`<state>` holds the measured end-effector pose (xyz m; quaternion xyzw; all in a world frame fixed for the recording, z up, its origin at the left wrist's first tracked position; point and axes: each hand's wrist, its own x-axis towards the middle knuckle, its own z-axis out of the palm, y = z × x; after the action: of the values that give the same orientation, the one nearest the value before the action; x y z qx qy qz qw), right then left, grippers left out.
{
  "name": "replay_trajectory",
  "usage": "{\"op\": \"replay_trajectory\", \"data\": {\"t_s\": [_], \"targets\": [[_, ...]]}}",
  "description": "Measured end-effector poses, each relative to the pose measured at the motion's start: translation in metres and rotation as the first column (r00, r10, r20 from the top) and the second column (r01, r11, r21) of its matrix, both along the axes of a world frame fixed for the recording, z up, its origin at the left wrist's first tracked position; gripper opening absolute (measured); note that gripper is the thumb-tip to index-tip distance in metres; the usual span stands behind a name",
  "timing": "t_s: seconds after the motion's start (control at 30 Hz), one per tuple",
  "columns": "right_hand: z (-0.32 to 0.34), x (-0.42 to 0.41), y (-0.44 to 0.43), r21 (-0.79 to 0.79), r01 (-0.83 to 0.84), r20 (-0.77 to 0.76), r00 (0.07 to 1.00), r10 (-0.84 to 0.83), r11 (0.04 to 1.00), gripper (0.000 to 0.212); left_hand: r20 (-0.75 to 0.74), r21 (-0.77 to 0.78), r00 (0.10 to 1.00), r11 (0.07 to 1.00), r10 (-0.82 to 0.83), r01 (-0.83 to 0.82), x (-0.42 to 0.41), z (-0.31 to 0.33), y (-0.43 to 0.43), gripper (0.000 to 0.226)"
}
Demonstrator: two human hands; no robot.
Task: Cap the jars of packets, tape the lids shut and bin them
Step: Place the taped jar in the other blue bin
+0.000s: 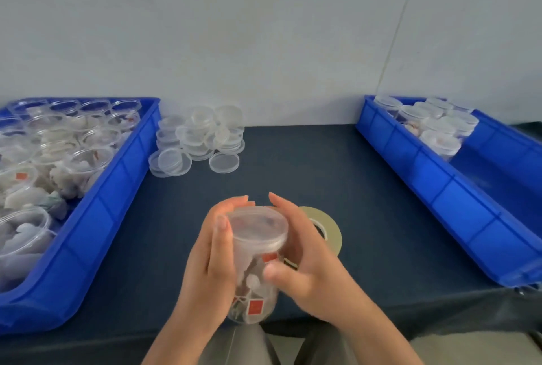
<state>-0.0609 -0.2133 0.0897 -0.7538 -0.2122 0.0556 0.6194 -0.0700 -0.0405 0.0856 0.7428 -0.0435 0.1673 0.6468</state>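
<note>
At lower centre, a clear jar (252, 279) of packets is held at the near edge of the dark bench (293, 165), its lid (256, 228) on. Whether the jar's base rests there cannot be told. The left hand (212, 262) wraps the jar's left side and hides it. The right hand (308, 265) curls round the far rim, its thumb on the jar wall. A tan tape roll (334, 232) lies flat behind the right hand, partly covered.

The left blue bin (117, 194) of open jars (88, 159) and the right blue bin (425, 176) of capped jars (440, 129) are both cut by the frame edges. Loose lids (199, 138) are piled left of centre. The packets carry small red tags, and any writing on them is too blurred to read.
</note>
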Motion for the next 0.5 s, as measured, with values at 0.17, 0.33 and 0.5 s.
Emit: {"op": "replay_trajectory", "data": {"t_s": [0.17, 0.33, 0.5], "targets": [[0.018, 0.006, -0.01, -0.358, 0.108, 0.222, 0.975, -0.028, 0.928, 0.115, -0.045, -0.129, 0.99, 0.983, -0.137, 0.13, 0.003, -0.008, -0.001, 0.049], [0.055, 0.033, -0.044, -0.441, 0.378, 0.376, 0.902, -0.215, 0.814, 0.101, -0.039, -0.24, 0.998, 0.97, -0.054, 0.043, 0.012, -0.014, 0.011, 0.056], [0.115, 0.09, -0.129, -0.2, 0.741, 0.443, 0.652, -0.615, 0.641, 0.091, -0.069, -0.276, 0.998, 0.961, 0.006, -0.025, 0.014, -0.026, 0.025, 0.034]]}}
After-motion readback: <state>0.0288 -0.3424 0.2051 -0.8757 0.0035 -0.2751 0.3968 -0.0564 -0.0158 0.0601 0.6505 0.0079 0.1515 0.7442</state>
